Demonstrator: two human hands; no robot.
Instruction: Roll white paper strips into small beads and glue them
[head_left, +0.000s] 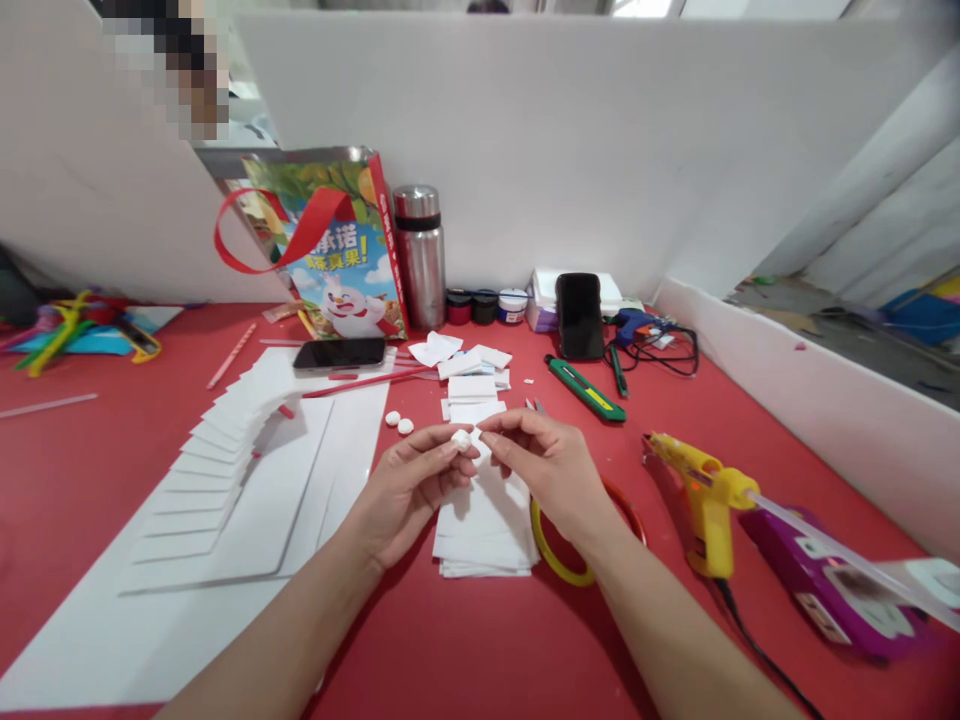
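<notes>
Between the thumb and forefinger of my left hand (420, 480) is a small white ball (461, 440), apparently of crumpled paper. My right hand (544, 465) pinches a tiny white bit (477, 433) right beside the ball; its exact kind is too small to tell. Under both hands lies a stack of white paper strips (487, 540). Two more little white balls (405, 427) sit on the red table just left of my fingers. Scissors with yellow and orange handles (559, 570) lie partly hidden beneath my right hand and wrist.
A white stepped paper model (202, 480) lies on white board at left. Rightward are a yellow glue gun (705, 500), a purple device (832, 580) and a green cutter (585, 388). Behind stand a gift bag (352, 260), a steel flask (421, 260), paint jars (484, 307) and a phone (579, 315).
</notes>
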